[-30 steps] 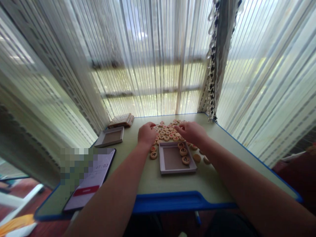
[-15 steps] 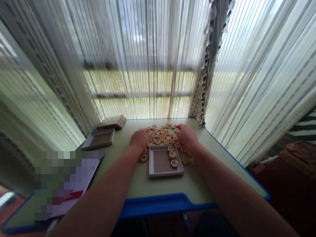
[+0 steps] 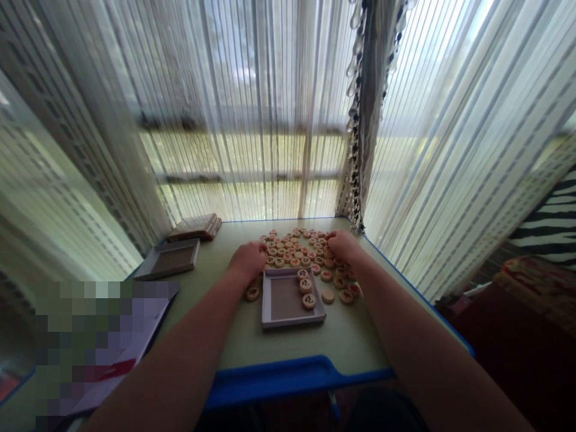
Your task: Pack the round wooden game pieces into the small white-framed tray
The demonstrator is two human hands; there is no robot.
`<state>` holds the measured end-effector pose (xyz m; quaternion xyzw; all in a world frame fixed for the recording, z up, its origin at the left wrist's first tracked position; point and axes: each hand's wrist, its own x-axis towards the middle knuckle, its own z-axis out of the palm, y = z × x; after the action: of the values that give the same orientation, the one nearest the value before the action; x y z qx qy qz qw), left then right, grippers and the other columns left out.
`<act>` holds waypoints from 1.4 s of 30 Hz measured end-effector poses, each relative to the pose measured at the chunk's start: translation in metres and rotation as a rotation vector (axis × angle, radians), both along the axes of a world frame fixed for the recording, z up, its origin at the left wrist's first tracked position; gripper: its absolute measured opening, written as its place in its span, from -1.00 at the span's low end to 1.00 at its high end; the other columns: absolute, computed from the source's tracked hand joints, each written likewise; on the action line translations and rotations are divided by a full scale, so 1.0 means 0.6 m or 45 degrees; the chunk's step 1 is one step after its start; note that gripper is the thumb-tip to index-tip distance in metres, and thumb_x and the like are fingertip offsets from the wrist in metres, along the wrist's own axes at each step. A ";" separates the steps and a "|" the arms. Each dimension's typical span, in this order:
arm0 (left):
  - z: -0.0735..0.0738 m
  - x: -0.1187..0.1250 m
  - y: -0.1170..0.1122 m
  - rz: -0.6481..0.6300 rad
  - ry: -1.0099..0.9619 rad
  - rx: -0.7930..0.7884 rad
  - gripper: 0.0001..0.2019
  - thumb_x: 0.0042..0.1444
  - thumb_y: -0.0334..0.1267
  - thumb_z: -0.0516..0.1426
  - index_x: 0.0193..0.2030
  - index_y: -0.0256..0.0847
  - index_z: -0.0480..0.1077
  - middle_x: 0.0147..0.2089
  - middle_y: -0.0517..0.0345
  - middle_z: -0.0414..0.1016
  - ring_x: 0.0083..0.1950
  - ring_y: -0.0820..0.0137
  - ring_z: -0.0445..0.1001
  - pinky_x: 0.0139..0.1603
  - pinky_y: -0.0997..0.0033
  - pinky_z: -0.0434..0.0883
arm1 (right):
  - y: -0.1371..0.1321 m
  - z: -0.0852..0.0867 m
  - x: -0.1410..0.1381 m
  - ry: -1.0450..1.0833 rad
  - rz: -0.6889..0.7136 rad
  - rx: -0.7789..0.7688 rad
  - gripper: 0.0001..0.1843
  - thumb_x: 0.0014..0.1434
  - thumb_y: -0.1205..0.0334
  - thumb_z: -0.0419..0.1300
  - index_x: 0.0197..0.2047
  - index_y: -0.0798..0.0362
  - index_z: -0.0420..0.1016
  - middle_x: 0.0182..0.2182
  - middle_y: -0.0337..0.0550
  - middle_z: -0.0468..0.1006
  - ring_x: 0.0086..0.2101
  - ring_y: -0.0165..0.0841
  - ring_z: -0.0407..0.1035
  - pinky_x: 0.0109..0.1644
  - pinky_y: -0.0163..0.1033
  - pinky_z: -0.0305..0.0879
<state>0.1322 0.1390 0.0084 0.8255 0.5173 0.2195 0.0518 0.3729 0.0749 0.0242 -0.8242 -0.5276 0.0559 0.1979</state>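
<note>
Round wooden Chinese chess pieces with red or black characters lie spread over the far middle of the table, some face down. My left hand is at the left edge of the spread, fingers curled, their tips among the pieces. Across from it, my right hand reaches the right edge with its fingers bent together. What either hand pinches, if anything, is hidden. Between my forearms sits a shallow open box. Three black-character pieces stand in a column along its right side.
A second shallow tray rests at the left, in front of a stack of folded cloth-like items. Nearer me on the left lies a flat, partly pixelated item. Blue edging borders the table; curtains hang behind it.
The view has shifted slightly, moving the table leftward in the picture. Both hands stay at the spread's edges, with small finger movements. More pieces show beside my right forearm. The box still holds three pieces.
</note>
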 end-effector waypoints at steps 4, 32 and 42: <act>0.001 0.005 -0.007 -0.069 0.070 0.072 -0.68 -0.01 -0.33 -0.06 -0.17 -0.17 0.44 -0.11 0.05 0.48 -0.08 0.31 0.41 -0.03 0.43 0.28 | -0.011 0.011 -0.001 -0.017 0.050 -0.106 -0.71 -0.15 0.35 0.11 -0.31 0.12 0.54 -0.42 -0.06 0.55 -0.39 -0.29 0.42 -0.39 -0.35 0.26; 0.024 0.013 -0.038 -0.255 0.042 0.317 -0.70 -0.08 -0.37 -0.04 -0.28 -0.17 0.47 -0.23 0.10 0.50 -0.12 0.32 0.38 0.01 0.38 0.27 | -0.019 0.020 -0.019 0.047 0.325 -0.216 -0.64 -0.18 0.29 0.20 -0.21 0.05 0.50 -0.41 -0.19 0.54 -0.47 -0.41 0.37 -0.48 -0.42 0.21; 0.029 0.008 -0.040 -0.275 0.068 0.403 -0.73 -0.02 -0.30 -0.05 -0.33 -0.20 0.47 -0.31 0.08 0.50 -0.18 0.31 0.40 -0.06 0.34 0.30 | -0.043 0.050 -0.025 -0.204 0.427 -0.331 -0.68 -0.16 0.15 0.18 -0.28 0.05 0.53 -0.44 -0.18 0.53 -0.44 -0.38 0.37 -0.43 -0.38 0.20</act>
<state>0.1369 0.1152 0.0257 0.8796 0.3859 0.2694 -0.0691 0.3577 0.0492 0.0542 -0.7454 -0.6596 0.0899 0.0353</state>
